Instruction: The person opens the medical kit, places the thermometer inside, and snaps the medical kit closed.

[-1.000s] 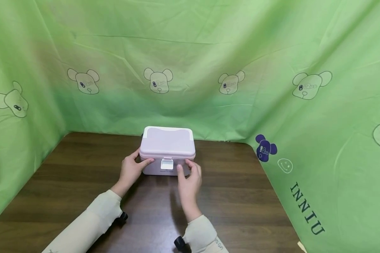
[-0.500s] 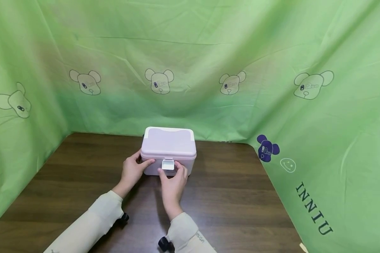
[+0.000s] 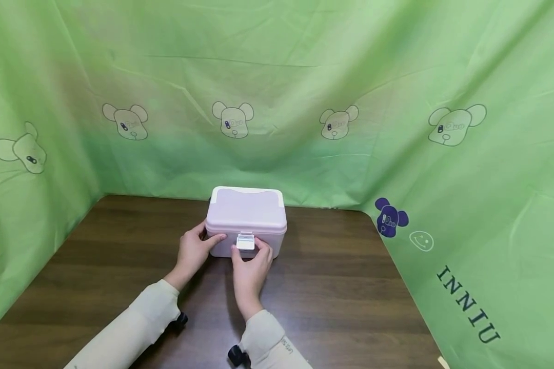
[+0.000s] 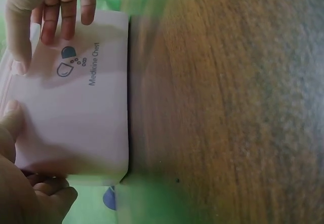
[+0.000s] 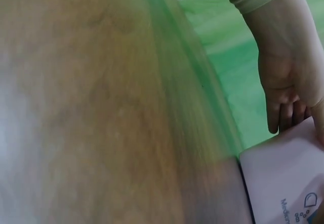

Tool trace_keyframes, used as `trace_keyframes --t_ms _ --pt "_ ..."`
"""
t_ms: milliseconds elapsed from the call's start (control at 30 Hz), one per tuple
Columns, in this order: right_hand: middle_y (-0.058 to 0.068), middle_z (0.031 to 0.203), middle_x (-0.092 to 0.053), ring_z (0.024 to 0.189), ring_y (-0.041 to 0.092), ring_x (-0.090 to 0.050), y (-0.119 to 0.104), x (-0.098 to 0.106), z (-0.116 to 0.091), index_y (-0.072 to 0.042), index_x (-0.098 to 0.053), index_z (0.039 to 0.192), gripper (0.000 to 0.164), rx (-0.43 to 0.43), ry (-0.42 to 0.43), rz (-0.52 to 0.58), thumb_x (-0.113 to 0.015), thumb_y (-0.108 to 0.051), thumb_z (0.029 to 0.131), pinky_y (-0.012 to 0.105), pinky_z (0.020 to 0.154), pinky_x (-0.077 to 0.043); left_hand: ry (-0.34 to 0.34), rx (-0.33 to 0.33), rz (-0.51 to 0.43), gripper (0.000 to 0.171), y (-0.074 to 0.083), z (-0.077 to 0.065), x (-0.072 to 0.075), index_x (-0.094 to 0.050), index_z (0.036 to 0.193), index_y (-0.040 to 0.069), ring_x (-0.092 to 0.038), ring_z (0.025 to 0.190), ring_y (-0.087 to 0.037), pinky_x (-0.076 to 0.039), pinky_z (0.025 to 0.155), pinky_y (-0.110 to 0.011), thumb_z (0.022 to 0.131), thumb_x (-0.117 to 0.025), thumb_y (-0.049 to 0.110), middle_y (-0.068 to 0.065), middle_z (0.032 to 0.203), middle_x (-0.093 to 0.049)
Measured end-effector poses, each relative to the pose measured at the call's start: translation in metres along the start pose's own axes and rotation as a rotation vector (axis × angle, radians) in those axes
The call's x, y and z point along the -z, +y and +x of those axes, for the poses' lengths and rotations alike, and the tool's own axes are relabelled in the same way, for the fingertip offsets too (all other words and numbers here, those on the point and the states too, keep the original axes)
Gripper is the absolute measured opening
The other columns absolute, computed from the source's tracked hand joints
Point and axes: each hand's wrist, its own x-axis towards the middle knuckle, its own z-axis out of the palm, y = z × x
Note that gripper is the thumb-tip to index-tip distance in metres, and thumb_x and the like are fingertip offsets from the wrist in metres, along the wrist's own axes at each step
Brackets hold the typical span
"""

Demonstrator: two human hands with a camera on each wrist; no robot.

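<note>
A pale pink medicine chest [image 3: 246, 210] with a lilac-topped lid stands on the table, lid down. White and squarish, its latch [image 3: 245, 242] sits at the middle of the front. My left hand [image 3: 194, 251] grips the chest's left side, thumb on the front and fingers round the side wall. With thumb and forefinger at its two edges, my right hand [image 3: 251, 269] pinches the latch. "Medicine Chest" and a capsule print show on the front in the left wrist view, below the right hand's [image 4: 66, 6] spread fingers. The right wrist view shows the left hand [image 5: 286, 72] against the side.
The brown wooden table [image 3: 341, 287] stretches round the chest on all sides. Green cloth [image 3: 277, 77] with bear prints hangs behind and along both sides. A small pale object [image 3: 443, 363] lies at the right table edge. Each wrist carries a black camera [image 3: 235, 354].
My right hand has moved left from the chest's front right to the latch and taken hold of it. The latch now tilts slightly outward. My left hand has kept its grip.
</note>
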Motion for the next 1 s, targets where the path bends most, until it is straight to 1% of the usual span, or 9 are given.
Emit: trace_keyframes --t_ms 200,300,400,500,633,767,867,1000 --pt "0.001 0.118 -0.059 0.116 0.018 -0.057 -0.004 0.000 -0.003 -0.008 -0.060 0.113 0.051 -0.007 0.067 0.105 -0.092 -0.013 0.074 0.036 0.104 -0.044 0.013 -0.022 0.021 0.072 0.001 -0.005 -0.004 -0.063 0.140 0.004 -0.066 0.121 -0.028 -0.056 0.096 -0.049 0.082 -0.087 0.040 -0.016 0.130 -0.070" --pt "0.002 0.117 -0.059 0.113 0.017 -0.058 -0.006 0.000 -0.003 -0.007 -0.060 0.113 0.050 -0.007 0.106 0.140 -0.091 -0.010 0.073 0.037 0.103 -0.046 0.010 -0.029 0.029 0.071 0.001 -0.007 -0.006 -0.063 0.140 0.004 -0.066 0.122 -0.028 -0.055 0.097 -0.049 0.082 -0.087 0.039 -0.016 0.130 -0.069" --pt "0.004 0.117 -0.059 0.112 0.018 -0.058 -0.010 0.000 0.000 -0.006 -0.060 0.115 0.051 0.012 0.126 0.151 -0.090 -0.012 0.075 0.040 0.103 -0.048 0.006 -0.032 0.026 0.070 0.002 -0.007 -0.006 -0.063 0.140 0.005 -0.065 0.123 -0.027 -0.055 0.097 -0.048 0.083 -0.087 0.039 -0.016 0.131 -0.069" --pt "0.005 0.115 -0.057 0.109 0.019 -0.057 -0.014 -0.001 0.006 -0.007 -0.058 0.116 0.053 0.033 0.126 0.151 -0.091 -0.017 0.076 0.043 0.100 -0.049 0.005 -0.030 0.024 0.070 0.002 -0.005 -0.005 -0.063 0.141 0.006 -0.065 0.123 -0.026 -0.056 0.097 -0.047 0.083 -0.086 0.039 -0.015 0.131 -0.069" --pt "0.004 0.110 -0.055 0.103 0.018 -0.056 -0.019 -0.002 0.017 -0.009 -0.057 0.115 0.055 0.051 0.118 0.115 -0.092 -0.025 0.076 0.040 0.094 -0.049 -0.002 -0.035 0.029 0.070 0.002 -0.003 -0.004 -0.062 0.142 0.005 -0.065 0.123 -0.026 -0.057 0.096 -0.047 0.085 -0.085 0.039 -0.016 0.132 -0.068" --pt "0.004 0.104 -0.056 0.096 0.021 -0.056 -0.022 0.000 0.023 -0.010 -0.060 0.110 0.054 0.095 0.131 0.014 -0.093 -0.032 0.074 0.036 0.088 -0.046 -0.002 -0.041 0.043 0.069 0.003 -0.004 -0.004 -0.062 0.142 0.005 -0.065 0.124 -0.027 -0.057 0.096 -0.047 0.086 -0.084 0.040 -0.016 0.132 -0.068" --pt "0.005 0.101 -0.058 0.095 0.024 -0.056 -0.021 0.001 0.024 -0.010 -0.063 0.109 0.052 0.151 0.146 -0.074 -0.093 -0.033 0.074 0.038 0.091 -0.043 -0.003 -0.043 0.055 0.068 0.003 -0.006 -0.004 -0.062 0.141 0.006 -0.065 0.124 -0.028 -0.057 0.095 -0.047 0.086 -0.083 0.039 -0.016 0.132 -0.068" --pt "0.009 0.104 -0.059 0.101 0.030 -0.056 -0.017 0.002 0.022 -0.009 -0.065 0.111 0.052 0.230 0.156 -0.140 -0.094 -0.029 0.073 0.046 0.099 -0.039 -0.008 -0.034 0.064 0.067 0.002 -0.008 -0.004 -0.061 0.142 0.006 -0.064 0.124 -0.027 -0.057 0.096 -0.048 0.087 -0.083 0.037 -0.016 0.133 -0.068"
